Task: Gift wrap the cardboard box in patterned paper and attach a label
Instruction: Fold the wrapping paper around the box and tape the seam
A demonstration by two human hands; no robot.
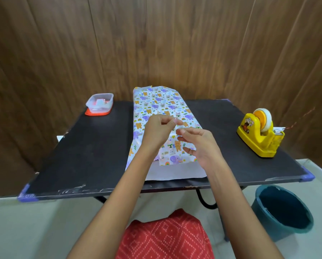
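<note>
Left hand and right hand pinch a tape strip between them above the wrapped box, which lies toward 12 o'clock on the desk, probably to seal the seam.

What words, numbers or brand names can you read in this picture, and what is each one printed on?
No text reads clearly.
On the patterned paper: small print near the front, too blurred to read.
On the yellow tape dispenser: a cartoon sticker, no legible words.
On the clear container: nothing legible.
</note>
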